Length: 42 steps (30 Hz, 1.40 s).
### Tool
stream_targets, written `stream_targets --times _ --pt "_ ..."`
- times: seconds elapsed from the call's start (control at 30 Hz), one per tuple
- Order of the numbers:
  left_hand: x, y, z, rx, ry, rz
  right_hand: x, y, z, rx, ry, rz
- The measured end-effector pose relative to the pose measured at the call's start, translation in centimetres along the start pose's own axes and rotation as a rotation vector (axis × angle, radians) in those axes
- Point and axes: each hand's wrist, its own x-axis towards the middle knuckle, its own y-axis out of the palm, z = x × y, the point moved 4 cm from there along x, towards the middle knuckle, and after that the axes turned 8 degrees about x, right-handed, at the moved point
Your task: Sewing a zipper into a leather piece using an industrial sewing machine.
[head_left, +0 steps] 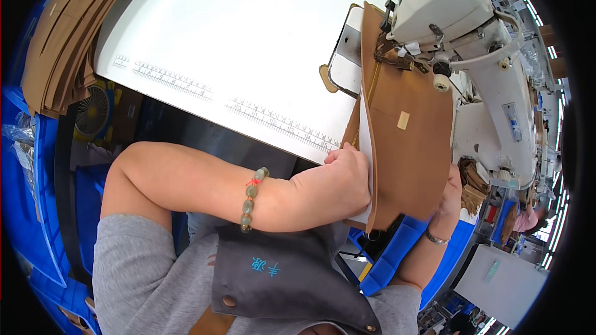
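Observation:
A brown leather-like panel (413, 155) with a small tan patch (403, 121) stands folded up at the sewing machine (434, 12), its upper part under the needle area. Along its left side runs a golden-brown strip (373, 83) that looks like a zipper, with a white layer (365, 142) beside it. My left hand (341, 176) is closed at the panel's lower left edge, fingers curled against it. At the right edge my right hand (454, 189) grips the panel, its fingers partly hidden behind it. The panel's lower corner is blurred.
A white worktop (248, 31) with a printed ruler scale (273, 121) spans the left and middle. Stacked brown panels (59, 49) lie at far left above a yellow fan (96, 111). More brown pieces (475, 186) sit right of my right hand, near blue bins (394, 254).

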Motion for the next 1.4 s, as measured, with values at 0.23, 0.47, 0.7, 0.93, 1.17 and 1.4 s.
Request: stream_targets --times 0.23,0.47,0.7,0.93,1.17,1.4 --pt "-0.2 0.3 -0.1 -0.092 0.018 0.035 1.6 2.2 -2.4 -0.39 -0.084 -0.093" --pt "-0.7 0.3 1.0 -0.28 0.018 -0.006 1.9 4.3 -1.8 -0.611 -0.181 -0.078" --pt "-1.0 0.0 1.5 -0.323 -0.028 -0.055 2.2 4.5 -0.8 -0.784 -0.251 -0.059" --pt "-2.1 0.3 1.4 -0.365 -0.092 -0.099 1.5 5.3 0.0 -1.158 -0.393 -0.028" --pt "-4.9 0.9 0.9 -0.474 -0.026 -0.043 0.6 2.5 3.2 -1.575 -0.531 -0.269" --pt "-5.2 1.1 1.0 -0.483 -0.07 -0.071 -0.6 9.9 2.6 -1.106 -0.483 -0.105"
